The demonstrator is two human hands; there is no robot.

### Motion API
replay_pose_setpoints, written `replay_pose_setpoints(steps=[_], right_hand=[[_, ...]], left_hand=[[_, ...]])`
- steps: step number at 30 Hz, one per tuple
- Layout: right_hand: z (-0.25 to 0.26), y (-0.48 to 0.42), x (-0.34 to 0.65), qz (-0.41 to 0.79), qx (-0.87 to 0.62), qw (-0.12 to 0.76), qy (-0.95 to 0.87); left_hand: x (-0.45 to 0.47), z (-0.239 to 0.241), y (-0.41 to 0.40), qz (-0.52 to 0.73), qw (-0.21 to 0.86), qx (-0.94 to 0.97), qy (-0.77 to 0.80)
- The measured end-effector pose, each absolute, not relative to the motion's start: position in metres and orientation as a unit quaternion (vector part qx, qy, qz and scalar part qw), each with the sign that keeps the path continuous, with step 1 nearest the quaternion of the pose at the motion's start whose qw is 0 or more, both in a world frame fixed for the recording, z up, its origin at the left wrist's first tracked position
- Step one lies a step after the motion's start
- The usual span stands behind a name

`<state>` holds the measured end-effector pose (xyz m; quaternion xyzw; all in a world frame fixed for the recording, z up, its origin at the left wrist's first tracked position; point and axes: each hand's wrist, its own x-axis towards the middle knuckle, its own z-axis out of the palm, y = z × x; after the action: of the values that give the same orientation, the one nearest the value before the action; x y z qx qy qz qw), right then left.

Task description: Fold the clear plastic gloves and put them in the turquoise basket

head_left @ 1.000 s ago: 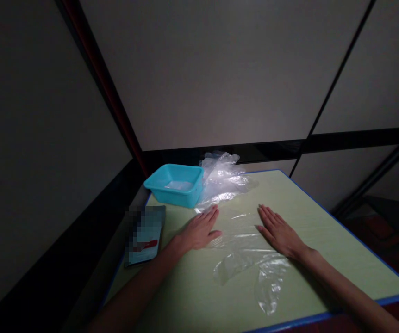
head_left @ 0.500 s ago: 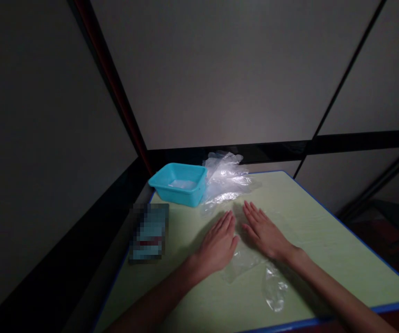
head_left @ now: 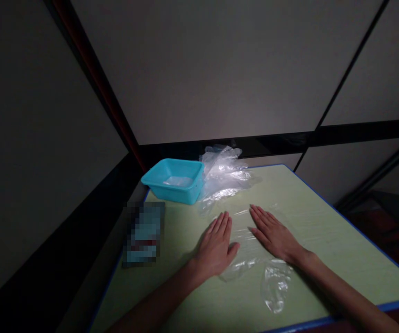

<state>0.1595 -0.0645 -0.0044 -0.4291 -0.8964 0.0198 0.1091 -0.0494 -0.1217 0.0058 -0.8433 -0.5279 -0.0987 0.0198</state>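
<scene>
A clear disposable plastic glove (head_left: pixel 246 245) lies spread on the pale green table (head_left: pixel 327 240), its lobe-like part pointing toward the front edge. My left hand (head_left: pixel 216 243) rests flat on the glove's left side, fingers together and thumb out. On its right side my right hand (head_left: pixel 274 233) lies flat too, fingers stretched forward. Bare film shows between the two hands. Further back is a loose pile of similar clear plastic gloves (head_left: pixel 223 173), crumpled and shiny, apart from both hands.
A turquoise plastic basket (head_left: pixel 175 192) with something whitish inside stands at the back left, touching the pile. In front of it lies a blurred-out rectangular object (head_left: pixel 146 233) near the left edge. Wall panels (head_left: pixel 213 74) rise behind the table, which has a blue rim.
My hands have moved apart, the right one shifting rightward, and more of the flattened glove shows between them. The view has shifted slightly.
</scene>
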Motion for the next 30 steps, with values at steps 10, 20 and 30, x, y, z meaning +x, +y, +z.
replay_pose_setpoints(steps=[10, 20, 30], right_hand=[[-0.010, -0.060, 0.178, -0.014, -0.452, 0.103, -0.886], [-0.009, -0.059, 0.178, -0.009, -0.449, 0.114, -0.886], [-0.004, -0.056, 0.187, 0.120, -0.453, 0.173, -0.866]], left_hand=[[-0.067, 0.008, -0.122, -0.078, 0.022, -0.841, -0.535], [-0.087, 0.010, -0.129, -0.069, 0.024, -0.839, -0.539], [-0.109, 0.011, -0.142, -0.096, -0.026, -0.808, -0.581]])
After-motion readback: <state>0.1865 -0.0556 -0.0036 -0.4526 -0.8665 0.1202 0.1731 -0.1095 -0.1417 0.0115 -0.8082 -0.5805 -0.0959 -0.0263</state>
